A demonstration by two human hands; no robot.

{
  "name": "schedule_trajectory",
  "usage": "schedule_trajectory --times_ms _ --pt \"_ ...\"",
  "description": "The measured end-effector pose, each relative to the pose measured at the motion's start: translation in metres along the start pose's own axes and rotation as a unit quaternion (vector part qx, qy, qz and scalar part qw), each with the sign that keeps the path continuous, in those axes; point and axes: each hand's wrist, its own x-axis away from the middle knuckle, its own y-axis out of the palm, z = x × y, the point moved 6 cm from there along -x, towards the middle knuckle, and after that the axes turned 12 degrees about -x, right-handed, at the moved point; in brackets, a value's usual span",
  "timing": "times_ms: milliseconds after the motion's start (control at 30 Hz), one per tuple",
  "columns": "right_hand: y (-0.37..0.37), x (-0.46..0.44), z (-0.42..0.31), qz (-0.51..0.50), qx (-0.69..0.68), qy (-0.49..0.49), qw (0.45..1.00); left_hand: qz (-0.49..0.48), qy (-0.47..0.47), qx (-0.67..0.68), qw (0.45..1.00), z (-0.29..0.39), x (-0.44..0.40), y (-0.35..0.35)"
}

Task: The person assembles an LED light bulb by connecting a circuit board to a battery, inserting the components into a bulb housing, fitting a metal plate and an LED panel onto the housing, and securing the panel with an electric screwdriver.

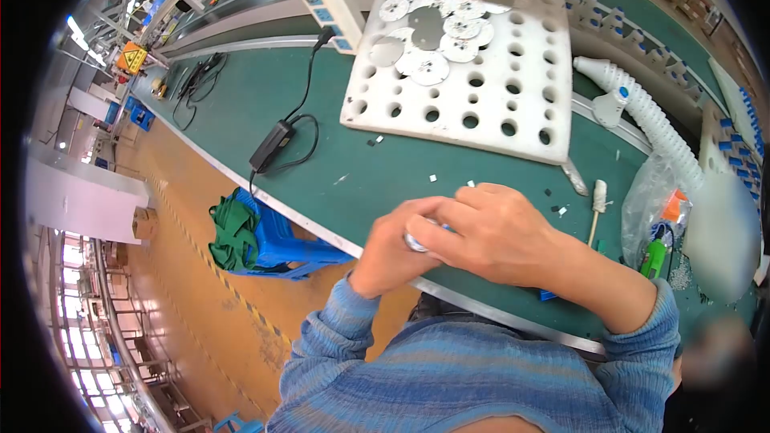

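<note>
Close together over the front edge of the green bench, both my hands are closed around a small round white and silvery part, mostly covered by fingers. My left hand wraps it from the left. My right hand lies over it from the right, its fingers bent against it; a bluish bit shows between them. The kind of part cannot be made out. Beyond my hands lies a white foam board with holes, bearing several round white discs with small components and some grey discs.
A power strip and black adapter with cable stand left of the board. To the right are stacked white cups, a plastic bag, a green-handled tool and a white-tipped stick. A blue stool holds green cloth.
</note>
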Motion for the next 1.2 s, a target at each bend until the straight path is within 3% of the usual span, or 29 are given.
schedule_trajectory --times_ms 133,233,367,500,633,733,800,867,933,1000,1200 --pt "0.05 -0.023 0.0 0.018 -0.012 0.0 1.0 0.126 -0.102 0.078 0.984 -0.05 0.034 -0.05" --pt "0.089 -0.038 0.014 0.035 -0.021 0.012 0.999 0.207 -0.1 0.056 0.971 -0.086 0.04 -0.081" --pt "0.127 -0.06 0.026 0.094 -0.029 0.024 0.995 0.245 -0.099 0.007 0.964 -0.121 0.028 -0.096" --pt "0.132 -0.062 0.033 0.098 -0.045 0.068 0.992 0.286 -0.122 0.079 0.947 -0.136 0.021 -0.099" --pt "0.11 -0.039 0.043 0.085 -0.063 0.101 0.989 0.355 -0.063 -0.082 0.929 -0.118 0.039 -0.099" --pt "0.093 -0.008 0.077 0.027 0.002 0.135 0.991 0.495 -0.006 -0.236 0.836 -0.064 0.074 -0.098" --pt "0.104 0.007 0.092 -0.039 0.042 0.152 0.987 0.437 0.077 -0.116 0.889 -0.04 0.069 -0.07" --pt "0.111 0.01 0.092 -0.035 0.075 0.107 0.991 0.248 0.123 -0.217 0.936 -0.007 0.031 -0.031" --pt "0.108 0.013 0.092 -0.027 0.09 0.094 0.991 0.197 0.058 -0.203 0.957 -0.012 -0.006 0.001" --pt "0.095 0.028 0.095 -0.024 0.085 0.117 0.989 0.231 0.009 -0.25 0.94 -0.048 -0.032 0.008" --pt "0.037 0.098 0.083 -0.153 0.124 0.214 0.957 0.257 -0.151 -0.355 0.886 -0.096 -0.076 -0.001"
